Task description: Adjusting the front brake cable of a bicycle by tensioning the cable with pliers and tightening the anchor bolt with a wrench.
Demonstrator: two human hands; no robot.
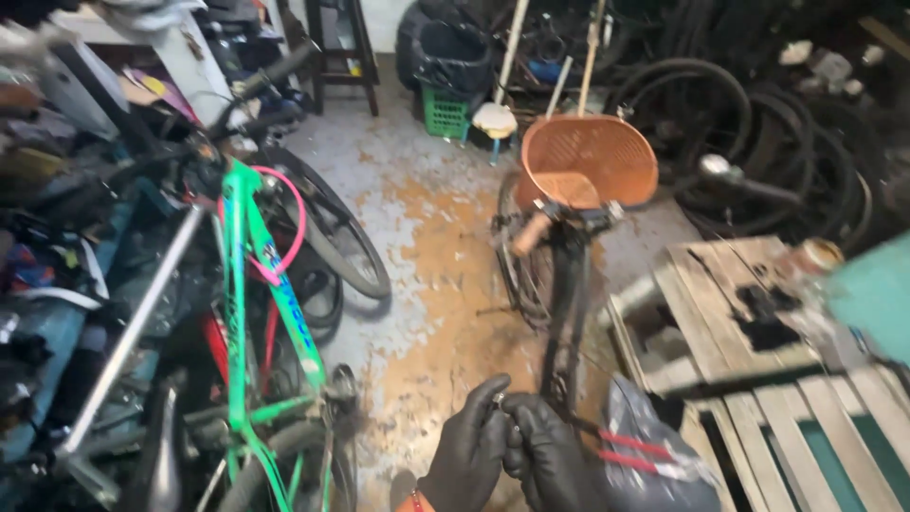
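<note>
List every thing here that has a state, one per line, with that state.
left hand: gloved in black, fingertips pinching a small part, too small to identify
right hand: gloved in black, pressed against the left hand
dark bicycle: upright
copper basket: mounted at the bicycle's handlebar, looks empty
green bicycle frame: leaning among other bikes
red-handled tool: lying by the wooden pallet
</note>
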